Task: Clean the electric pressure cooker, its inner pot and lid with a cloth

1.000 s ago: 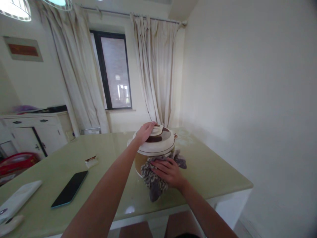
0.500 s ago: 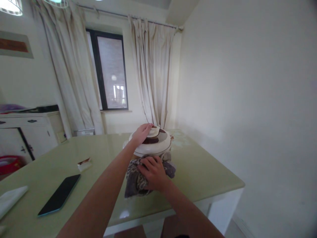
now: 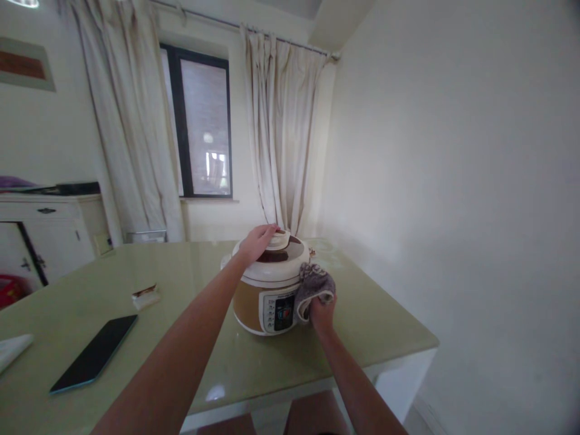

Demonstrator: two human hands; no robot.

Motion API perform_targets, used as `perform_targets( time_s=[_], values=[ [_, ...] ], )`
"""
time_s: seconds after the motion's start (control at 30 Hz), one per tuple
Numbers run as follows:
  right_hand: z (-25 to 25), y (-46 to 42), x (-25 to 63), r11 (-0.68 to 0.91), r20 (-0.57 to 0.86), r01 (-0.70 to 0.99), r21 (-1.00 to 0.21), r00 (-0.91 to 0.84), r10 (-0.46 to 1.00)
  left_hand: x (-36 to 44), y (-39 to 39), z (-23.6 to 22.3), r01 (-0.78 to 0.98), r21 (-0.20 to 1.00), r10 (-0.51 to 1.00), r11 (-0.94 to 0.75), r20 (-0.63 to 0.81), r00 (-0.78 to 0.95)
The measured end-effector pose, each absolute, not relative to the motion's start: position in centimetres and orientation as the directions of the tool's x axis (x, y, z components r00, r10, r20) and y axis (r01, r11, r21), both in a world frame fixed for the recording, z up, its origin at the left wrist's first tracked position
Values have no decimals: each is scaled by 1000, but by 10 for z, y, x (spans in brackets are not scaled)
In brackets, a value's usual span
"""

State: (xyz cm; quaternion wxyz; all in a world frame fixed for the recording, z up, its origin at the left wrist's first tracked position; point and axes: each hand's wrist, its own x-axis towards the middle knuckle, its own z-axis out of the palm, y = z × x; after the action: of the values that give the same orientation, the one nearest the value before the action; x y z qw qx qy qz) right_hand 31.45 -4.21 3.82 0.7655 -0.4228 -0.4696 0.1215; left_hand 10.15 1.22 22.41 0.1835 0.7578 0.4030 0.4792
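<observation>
A white and gold electric pressure cooker (image 3: 251, 305) stands upright on the table, its control panel (image 3: 280, 312) turned towards me. On top, my left hand (image 3: 257, 243) grips the handle of its lid, with the fingertips partly hidden. My right hand (image 3: 322, 311) is closed on a grey patterned cloth (image 3: 316, 283), pressed against the cooker's right side by the panel. The cloth is bunched and covers most of that hand's fingers.
The green-topped table (image 3: 367, 314) has its right corner near a white wall. On the left lie a dark tablet-like device (image 3: 94, 353), a small white packet (image 3: 145, 296) and a white object (image 3: 13, 349) at the picture's edge. A white cabinet (image 3: 58, 235) stands beyond.
My right hand has carried the cloth from the cooker's front round to its right side, uncovering the control panel. My left hand stays on the lid. The view has shifted slightly.
</observation>
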Motion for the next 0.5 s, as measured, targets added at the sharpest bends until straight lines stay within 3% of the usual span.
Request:
perform_targets(
  time_s=[0.1, 0.2, 0.33, 0.4, 0.5],
  values=[
    [77, -26, 315, 567, 602, 260, -781, 553, 576, 102, 12, 224, 414, 684, 794, -600, 571, 209],
    [133, -15, 312, 470, 685, 508, -722, 427, 590, 101, 12, 224, 355, 734, 813, -580, 547, 199],
    [185, -16, 298, 452, 770, 803, -389, 15, 637, 95, 12, 224, 234, 803, 835, -548, 538, 112],
    [195, -21, 292, 499, 761, 830, -249, -150, 631, 92, 12, 223, 170, 836, 852, -521, 522, 43],
    [196, -27, 288, 580, 744, 799, -158, -290, 602, 91, 12, 222, 139, 856, 865, -498, 501, 18]
  ],
)
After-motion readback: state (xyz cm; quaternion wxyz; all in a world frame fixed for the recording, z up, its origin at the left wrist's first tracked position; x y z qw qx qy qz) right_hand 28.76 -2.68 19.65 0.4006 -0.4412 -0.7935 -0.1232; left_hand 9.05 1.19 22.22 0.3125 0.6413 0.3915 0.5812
